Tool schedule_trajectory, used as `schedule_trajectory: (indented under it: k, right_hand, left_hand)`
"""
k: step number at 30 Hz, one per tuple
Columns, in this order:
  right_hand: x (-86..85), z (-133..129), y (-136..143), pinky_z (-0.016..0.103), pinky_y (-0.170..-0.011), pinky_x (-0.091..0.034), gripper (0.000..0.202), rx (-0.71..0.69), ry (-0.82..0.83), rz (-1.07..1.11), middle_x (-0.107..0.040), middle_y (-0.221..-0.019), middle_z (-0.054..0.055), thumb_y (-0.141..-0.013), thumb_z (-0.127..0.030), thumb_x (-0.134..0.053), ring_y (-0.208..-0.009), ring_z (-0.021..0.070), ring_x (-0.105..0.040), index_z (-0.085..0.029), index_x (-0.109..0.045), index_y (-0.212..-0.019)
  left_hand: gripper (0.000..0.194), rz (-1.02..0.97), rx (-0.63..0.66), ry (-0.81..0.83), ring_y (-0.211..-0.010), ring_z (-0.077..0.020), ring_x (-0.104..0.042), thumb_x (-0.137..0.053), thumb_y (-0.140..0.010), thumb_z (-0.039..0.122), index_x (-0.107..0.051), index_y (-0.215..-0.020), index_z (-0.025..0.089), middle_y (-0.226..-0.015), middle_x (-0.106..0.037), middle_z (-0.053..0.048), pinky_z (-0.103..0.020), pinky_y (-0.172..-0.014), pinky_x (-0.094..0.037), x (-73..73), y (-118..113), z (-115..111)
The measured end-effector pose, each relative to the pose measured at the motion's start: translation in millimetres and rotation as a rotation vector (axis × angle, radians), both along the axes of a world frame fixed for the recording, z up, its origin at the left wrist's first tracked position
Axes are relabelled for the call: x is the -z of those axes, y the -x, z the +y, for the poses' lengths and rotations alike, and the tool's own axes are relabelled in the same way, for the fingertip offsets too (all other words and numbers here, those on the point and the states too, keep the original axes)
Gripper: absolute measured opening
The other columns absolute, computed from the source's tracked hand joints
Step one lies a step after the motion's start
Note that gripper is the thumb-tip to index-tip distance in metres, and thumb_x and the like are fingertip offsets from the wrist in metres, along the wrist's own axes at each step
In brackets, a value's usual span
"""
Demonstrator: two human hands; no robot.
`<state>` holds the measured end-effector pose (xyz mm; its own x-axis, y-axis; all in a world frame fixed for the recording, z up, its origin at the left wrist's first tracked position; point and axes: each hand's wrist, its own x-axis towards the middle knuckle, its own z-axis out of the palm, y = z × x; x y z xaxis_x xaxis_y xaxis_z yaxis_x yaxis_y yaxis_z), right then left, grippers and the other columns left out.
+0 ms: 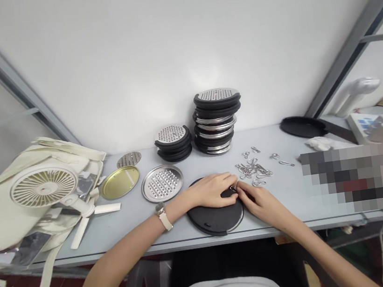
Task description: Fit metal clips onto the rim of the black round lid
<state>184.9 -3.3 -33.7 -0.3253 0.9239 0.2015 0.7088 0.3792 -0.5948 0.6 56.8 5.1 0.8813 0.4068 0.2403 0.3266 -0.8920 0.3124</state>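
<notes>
Black disc: It lies flat on the grey table (136, 209), right in front of the person. The black disc (218, 216) is under the left hand.
Left hand: The left hand (215, 190) rests on top of the disc. Its thumb and pointing finger sit around a little metal clip (233, 188). I cannot tell if they squeeze it.
Right hand: The right hand (259, 200) is at the disc's right edge. Its thumb and fingertip pinch the little metal clip.
Watch: A watch (163, 215) with a pale strap is on the left wrist, left of the disc.
Shiny clips: A loose heap of shiny clips (251, 169) is to the right of the disc and a bit behind it.
Stacks: The tall stack (216, 123) stands behind the disc. The short stack (173, 142) is behind it and to the left. Both have a plate full of holes on top.
Round plates: The silver grater plate (162, 183) is left of the disc, and the gold lid (120, 182) is farther left.
Fan: The white fan (44, 185) is far left of the disc.
Black pan: The black pan (302, 127) is behind the disc, far to the right.
</notes>
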Motion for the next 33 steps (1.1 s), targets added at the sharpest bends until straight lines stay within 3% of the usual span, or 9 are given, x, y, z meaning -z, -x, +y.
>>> schedule_trajectory:
  k: [6, 15, 25, 33]
  right_hand:
    - [-1.8, -2.1, -0.4, 0.028, -0.06, -0.041, 0.023, -0.011, 0.015, -0.01, -0.062, -0.071, 0.002, -0.096, -0.027, -0.028, -0.062, 0.0196, -0.059, -0.022, -0.049, -0.088]
    - [-0.6, -2.7, -1.3, 0.026, -0.055, -0.035, 0.024, -0.01, 0.0, -0.03, -0.049, -0.061, -0.003, -0.098, -0.029, -0.028, -0.054, 0.0166, -0.051, -0.024, -0.037, -0.077]
    - [0.1, -3.2, -1.3, 0.025, -0.053, -0.031, 0.025, 0.002, 0.014, -0.032, -0.044, -0.058, -0.004, -0.096, -0.031, -0.03, -0.051, 0.0147, -0.045, -0.023, -0.037, -0.074]
    - [1.4, -2.2, 0.6, 0.024, -0.053, -0.03, 0.029, 0.026, 0.004, -0.056, -0.046, -0.055, -0.004, -0.095, -0.031, -0.032, -0.05, 0.0136, -0.046, -0.022, -0.038, -0.068]
  left_hand:
    - [0.012, -0.015, -0.006, -0.052, -0.079, -0.019, -0.055, -0.054, -0.082, 0.028, -0.051, -0.09, 0.019, -0.087, -0.056, -0.005, -0.031, -0.074, -0.043, 2.3, 2.0, -2.6]
    - [0.009, -0.035, 0.012, -0.034, -0.07, -0.0148, -0.049, -0.054, -0.081, 0.025, -0.048, -0.081, 0.019, -0.076, -0.052, 0.0, -0.027, -0.067, -0.038, 3.0, 2.3, 0.3]
    - [0.017, -0.05, -0.086, 0.242, -0.059, -0.0084, -0.041, -0.062, -0.075, 0.03, -0.053, -0.083, 0.019, -0.065, -0.043, 0.006, -0.021, -0.055, -0.03, 4.3, 4.9, 3.4]
    - [0.019, -0.047, -0.113, 0.317, -0.056, -0.0075, -0.037, -0.065, -0.072, 0.031, -0.057, -0.083, 0.018, -0.06, -0.037, 0.007, -0.02, -0.055, -0.029, 1.1, 4.9, 3.5]
